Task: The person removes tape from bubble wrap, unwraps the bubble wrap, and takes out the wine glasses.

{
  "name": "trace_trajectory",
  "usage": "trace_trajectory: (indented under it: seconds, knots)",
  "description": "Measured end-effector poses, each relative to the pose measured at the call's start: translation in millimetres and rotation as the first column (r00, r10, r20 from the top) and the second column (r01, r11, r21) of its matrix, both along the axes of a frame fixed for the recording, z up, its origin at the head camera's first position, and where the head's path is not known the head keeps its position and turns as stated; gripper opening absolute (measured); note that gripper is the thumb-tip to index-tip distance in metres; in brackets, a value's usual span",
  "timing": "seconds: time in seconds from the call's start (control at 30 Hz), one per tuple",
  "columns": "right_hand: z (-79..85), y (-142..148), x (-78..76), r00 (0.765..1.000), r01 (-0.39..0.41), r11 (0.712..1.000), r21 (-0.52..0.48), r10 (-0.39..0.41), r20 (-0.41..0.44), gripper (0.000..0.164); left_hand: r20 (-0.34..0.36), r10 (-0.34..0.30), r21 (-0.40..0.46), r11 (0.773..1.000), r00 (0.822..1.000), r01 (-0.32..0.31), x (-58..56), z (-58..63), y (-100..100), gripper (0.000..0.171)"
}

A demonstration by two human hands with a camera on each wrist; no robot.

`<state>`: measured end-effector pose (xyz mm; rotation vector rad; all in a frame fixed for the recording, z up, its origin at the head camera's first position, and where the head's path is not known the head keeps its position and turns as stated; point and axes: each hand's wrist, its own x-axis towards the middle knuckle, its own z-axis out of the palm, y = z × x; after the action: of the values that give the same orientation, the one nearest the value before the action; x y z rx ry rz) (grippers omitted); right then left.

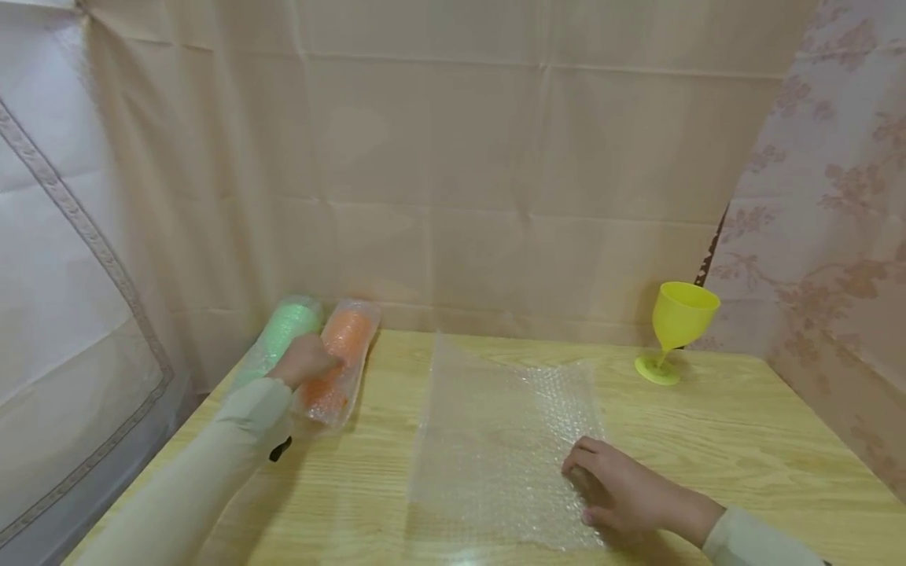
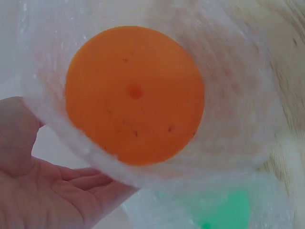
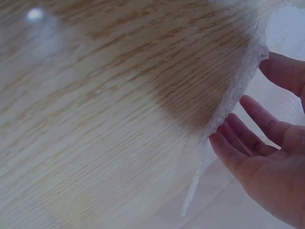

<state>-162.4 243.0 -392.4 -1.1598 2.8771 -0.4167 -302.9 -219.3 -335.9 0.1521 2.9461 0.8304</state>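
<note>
My left hand is at an orange goblet rolled in bubble wrap, lying at the table's left side. In the left wrist view the goblet's round orange base faces the camera, and the extended fingers touch the wrap from below with the thumb apart. A green object in bubble wrap lies just left of it. A flat sheet of bubble wrap is spread in the middle. My right hand is at its right edge, with loosely bent fingertips touching the edge and the thumb spread away.
A yellow plastic goblet stands upright at the back right of the wooden table. Behind the table hangs a beige curtain. Patterned cloth borders the right side, and white fabric hangs at the left.
</note>
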Motion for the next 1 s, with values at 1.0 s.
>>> trace_trajectory:
  seconds: [1.0]
  knots:
    - [-4.5,3.6,0.6,1.000,0.013,1.000,-0.018,-0.013,0.012,0.044,0.184,0.128,0.142,0.978,0.974,-0.155,37.1,-14.7,10.7,0.067]
